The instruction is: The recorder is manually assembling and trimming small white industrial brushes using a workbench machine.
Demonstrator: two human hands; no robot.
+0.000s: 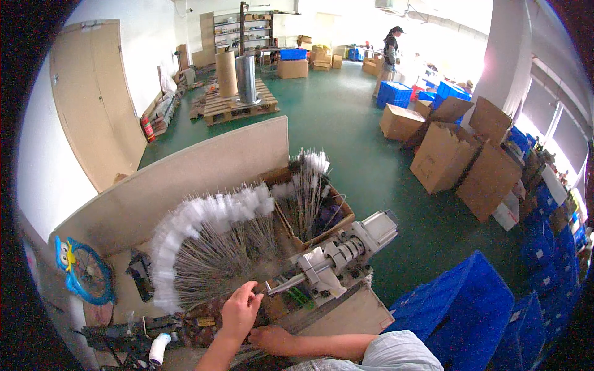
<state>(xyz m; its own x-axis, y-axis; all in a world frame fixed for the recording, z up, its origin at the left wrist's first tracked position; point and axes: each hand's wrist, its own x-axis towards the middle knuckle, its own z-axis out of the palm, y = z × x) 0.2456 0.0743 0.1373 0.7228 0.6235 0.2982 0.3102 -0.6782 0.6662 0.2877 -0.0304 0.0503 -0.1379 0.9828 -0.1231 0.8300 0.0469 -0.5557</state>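
Observation:
A large fan of thin wire-stemmed brushes with white bristle tips spreads across the bench in front of me. My left hand pinches the wire ends near the fan's base, close to the metal nozzle of a grey and white machine. My right hand lies just below it, fingers curled around the gathered stems. A cardboard box behind the fan holds more brushes standing upright.
A beige board backs the bench. A small blue fan sits at the left. Blue crates stack at my right. Cardboard boxes, a pallet with rolls and a person stand on the green floor.

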